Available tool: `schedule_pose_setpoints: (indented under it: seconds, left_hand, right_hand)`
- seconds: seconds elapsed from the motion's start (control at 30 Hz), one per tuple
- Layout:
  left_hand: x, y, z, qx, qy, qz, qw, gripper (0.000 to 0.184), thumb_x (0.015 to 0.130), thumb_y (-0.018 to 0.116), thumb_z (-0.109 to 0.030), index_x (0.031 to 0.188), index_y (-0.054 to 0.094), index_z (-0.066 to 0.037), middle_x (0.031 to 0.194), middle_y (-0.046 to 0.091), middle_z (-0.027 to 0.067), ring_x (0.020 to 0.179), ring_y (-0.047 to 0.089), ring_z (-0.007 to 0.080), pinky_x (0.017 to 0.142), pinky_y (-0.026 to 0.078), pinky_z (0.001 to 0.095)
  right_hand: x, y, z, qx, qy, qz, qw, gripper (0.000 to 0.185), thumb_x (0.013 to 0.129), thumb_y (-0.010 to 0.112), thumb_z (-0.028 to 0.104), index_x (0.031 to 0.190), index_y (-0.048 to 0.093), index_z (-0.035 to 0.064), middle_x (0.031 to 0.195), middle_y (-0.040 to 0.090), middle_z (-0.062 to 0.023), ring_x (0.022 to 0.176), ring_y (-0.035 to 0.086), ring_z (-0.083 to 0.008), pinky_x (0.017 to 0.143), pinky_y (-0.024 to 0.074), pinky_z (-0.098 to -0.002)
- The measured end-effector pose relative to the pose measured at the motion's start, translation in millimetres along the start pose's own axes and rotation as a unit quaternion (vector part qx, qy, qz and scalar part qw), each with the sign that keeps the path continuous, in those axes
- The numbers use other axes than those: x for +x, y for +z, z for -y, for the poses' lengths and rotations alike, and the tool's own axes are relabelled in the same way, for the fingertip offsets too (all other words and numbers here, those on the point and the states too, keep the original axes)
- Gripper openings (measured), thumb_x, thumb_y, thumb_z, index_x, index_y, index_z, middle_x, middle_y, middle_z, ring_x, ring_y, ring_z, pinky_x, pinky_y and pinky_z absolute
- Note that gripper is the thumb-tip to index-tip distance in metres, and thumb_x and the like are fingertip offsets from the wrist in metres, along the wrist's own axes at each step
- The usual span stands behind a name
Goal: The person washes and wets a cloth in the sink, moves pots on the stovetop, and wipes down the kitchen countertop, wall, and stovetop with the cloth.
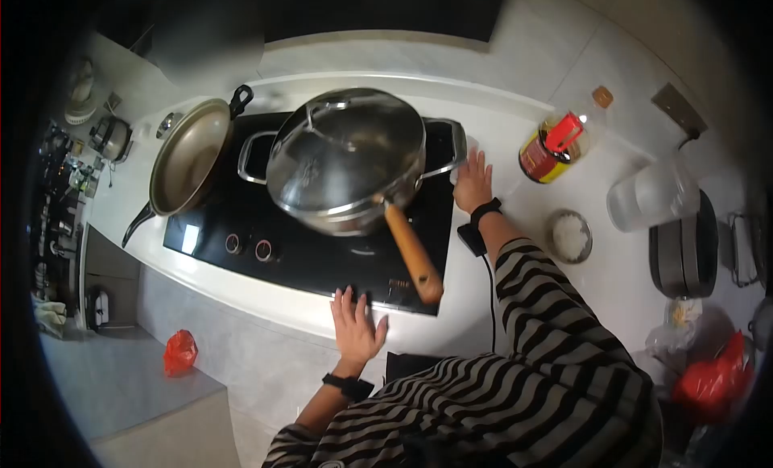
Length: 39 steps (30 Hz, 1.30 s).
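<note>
My left hand (357, 329) lies on the front edge of the black cooktop (314, 267), fingers spread and holding nothing. At the cooktop's right side, my right hand (473, 184) rests on the white counter with its fingers apart, close to the pot's right handle. A large steel pot (346, 220) stands on the cooktop, covered by a domed lid (354, 150). The wooden handle (413, 254) of some utensil slants from the pot's front rim toward the cooktop's front right corner. What it belongs to is hidden.
A pan (192, 156) leans left of the pot. To the right are a dark sauce bottle (541, 156) with a red cap, a bowl of white grains (570, 236), a clear plastic jug (654, 196) and a grey appliance (684, 254). A red bag (180, 354) sits lower left.
</note>
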<state>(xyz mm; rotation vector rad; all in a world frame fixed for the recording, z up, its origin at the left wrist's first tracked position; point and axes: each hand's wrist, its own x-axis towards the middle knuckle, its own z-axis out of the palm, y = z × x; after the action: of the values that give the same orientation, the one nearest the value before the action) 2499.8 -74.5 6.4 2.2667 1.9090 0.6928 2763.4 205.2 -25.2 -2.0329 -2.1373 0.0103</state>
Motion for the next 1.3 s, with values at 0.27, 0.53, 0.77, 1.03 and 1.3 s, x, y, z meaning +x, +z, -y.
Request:
schedule_pose_setpoints:
  seconds: [0.27,0.53,0.77,1.03,1.3]
  left_hand:
    - [5,-1,0,0.039,-0.038,0.068,0.996,0.062,0.075,0.059,-0.04,0.122,0.045,-0.001,0.131,0.036,0.0271,0.126,0.029,0.0462,0.104,0.02,0.0598]
    - [3,3,3,0.054,-0.048,0.074,0.995,0.064,0.075,0.06,-0.04,0.124,0.045,-0.003,0.134,0.033,0.0273,0.127,0.029,0.0458,0.104,0.019,0.0606]
    - [5,-1,0,0.022,-0.022,0.053,0.998,0.066,0.077,0.061,-0.039,0.128,0.042,-0.003,0.135,0.032,0.0272,0.129,0.026,0.0463,0.105,0.02,0.0584]
    - [-3,-1,2,-0.009,0.018,-0.007,1.0,0.06,0.079,0.057,-0.028,0.128,0.038,0.001,0.135,0.03,0.0279,0.128,0.026,0.0468,0.107,0.021,0.0546]
    - [-15,5,7,-0.042,0.019,-0.057,0.997,0.055,0.082,0.052,-0.023,0.13,0.039,-0.001,0.136,0.03,0.0261,0.13,0.023,0.0445,0.109,0.02,0.0511]
  right_hand:
    - [121,21,-43,0.316,-0.014,-0.097,0.944,0.036,0.08,0.054,0.005,0.116,0.056,0.0048,0.127,0.049,-0.0193,0.122,0.04,-0.0354,0.104,0.0293,-0.0446]
    - [147,34,-16,0.154,-0.259,-0.056,0.952,0.055,0.081,0.056,0.021,0.134,0.042,0.0126,0.145,0.032,-0.0125,0.135,0.027,-0.03,0.11,0.02,-0.0451]
    - [17,-13,13,0.121,-0.338,-0.022,0.933,0.049,0.08,0.047,0.009,0.128,0.044,-0.0008,0.144,0.031,-0.0164,0.133,0.03,-0.0308,0.109,0.0228,-0.0466]
    - [-186,-45,78,0.17,-0.261,0.019,0.95,0.041,0.085,0.047,0.012,0.125,0.049,0.0015,0.143,0.033,-0.013,0.135,0.027,-0.0259,0.111,0.0157,-0.0448]
    - [-271,-49,106,0.271,-0.294,0.006,0.917,0.031,0.084,0.045,0.0,0.111,0.059,0.0019,0.134,0.047,-0.0117,0.128,0.04,-0.0255,0.106,0.0304,-0.0418]
